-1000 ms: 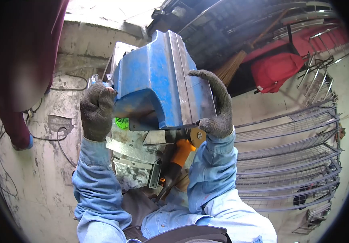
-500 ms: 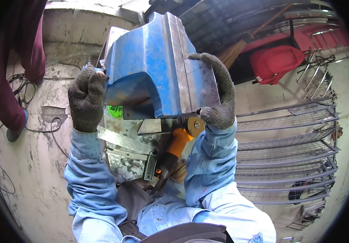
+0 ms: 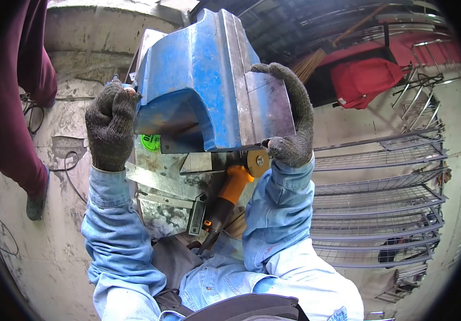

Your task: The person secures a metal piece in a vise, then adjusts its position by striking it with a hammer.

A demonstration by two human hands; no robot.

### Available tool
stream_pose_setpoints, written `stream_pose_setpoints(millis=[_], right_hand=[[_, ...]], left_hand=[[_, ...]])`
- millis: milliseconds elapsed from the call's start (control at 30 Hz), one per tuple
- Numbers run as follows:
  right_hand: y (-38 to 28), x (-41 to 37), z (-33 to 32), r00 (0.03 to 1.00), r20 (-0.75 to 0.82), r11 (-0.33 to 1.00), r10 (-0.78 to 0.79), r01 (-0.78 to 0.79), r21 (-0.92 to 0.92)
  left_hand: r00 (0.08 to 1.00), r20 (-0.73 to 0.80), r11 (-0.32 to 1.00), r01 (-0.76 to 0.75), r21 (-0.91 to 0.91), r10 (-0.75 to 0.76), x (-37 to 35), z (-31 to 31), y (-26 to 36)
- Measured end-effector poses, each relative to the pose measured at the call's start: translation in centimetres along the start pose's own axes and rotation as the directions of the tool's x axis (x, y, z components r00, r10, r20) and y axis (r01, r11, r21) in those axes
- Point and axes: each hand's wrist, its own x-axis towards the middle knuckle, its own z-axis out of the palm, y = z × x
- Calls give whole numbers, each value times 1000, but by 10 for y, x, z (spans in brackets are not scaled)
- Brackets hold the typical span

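Observation:
A blue metal housing [image 3: 177, 69] with a curved cutout and worn bare-metal strips is held up in front of me. My left hand [image 3: 112, 125], in a dark knit glove, is closed at its left edge; a small tip sticks up above the fist, too small to name. My right hand [image 3: 294, 115], gloved too, wraps around a flat metal plate [image 3: 270, 107] on the housing's right side, thumb below and fingers above. Below the housing lie an orange angle grinder [image 3: 233, 184] with a tan disc [image 3: 258, 162] and a try square [image 3: 197, 216].
A metal work surface [image 3: 161, 219] carries a flat metal strip [image 3: 163, 181] and a green round label [image 3: 150, 142]. Wire-mesh racks [image 3: 375, 208] stand right, near a red bag [image 3: 364, 83]. A person's maroon-trousered leg [image 3: 11, 128] and floor cables [image 3: 67, 166] are left.
The housing has shifted slightly upward in view, both hands staying on it. My left hand moved a little left, my right slightly right. The other person's foot has come nearer.

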Motion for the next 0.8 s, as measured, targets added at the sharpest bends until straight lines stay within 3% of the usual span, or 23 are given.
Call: stream_pose_setpoints(millis=[533,700,800], right_hand=[[2,0,-3,999,20,998,-33,34,-58],[1,-2,-1,1000,-15,998,7,-8,-70],[2,1,3,999,1,998,-54,54,-45]], left_hand=[[999,-43,1000,-13,15,14,0,4,1],[999,-28,999,42,-24,-42,-1,4,6],[1000,-16,996,5,-91,-6,-1,7,3]])
